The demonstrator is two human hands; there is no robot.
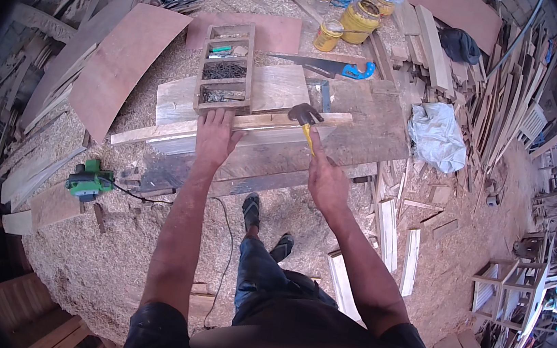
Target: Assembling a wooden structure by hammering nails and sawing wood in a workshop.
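1. The left hand (214, 136) is lying flat on a long pale wooden strip (229, 126) in the middle of the frame. Its fingers are released and spread, only pressing the strip down on the wide boards (365, 132) under it.
2. The right hand (327, 179) is grasping the yellow handle of a hammer (306, 123). Its fingers are clenched around the handle, and the dark head is resting on the strip, just right of the centre.
3. The strip is looking thin, stiff and light, so I think it is sliding easily on the sawdust. Holding it flat near the hammer, as the left hand is doing, seems the good place.
4. The hammer is probably heavy at the head. Taking it lower on the handle should give more swing.
5. A wooden tray with compartments (226, 65) is standing just above the left hand, touching the strip or nearly. A handsaw with a blue handle (328, 65) is lying in the upper centre, and a green power planer (89, 180) is at the left, on the sawdust floor.
6. I cannot make out any nail under the hammer head. The hand is hiding most of the handle, and the small things in the tray are too small to tell.
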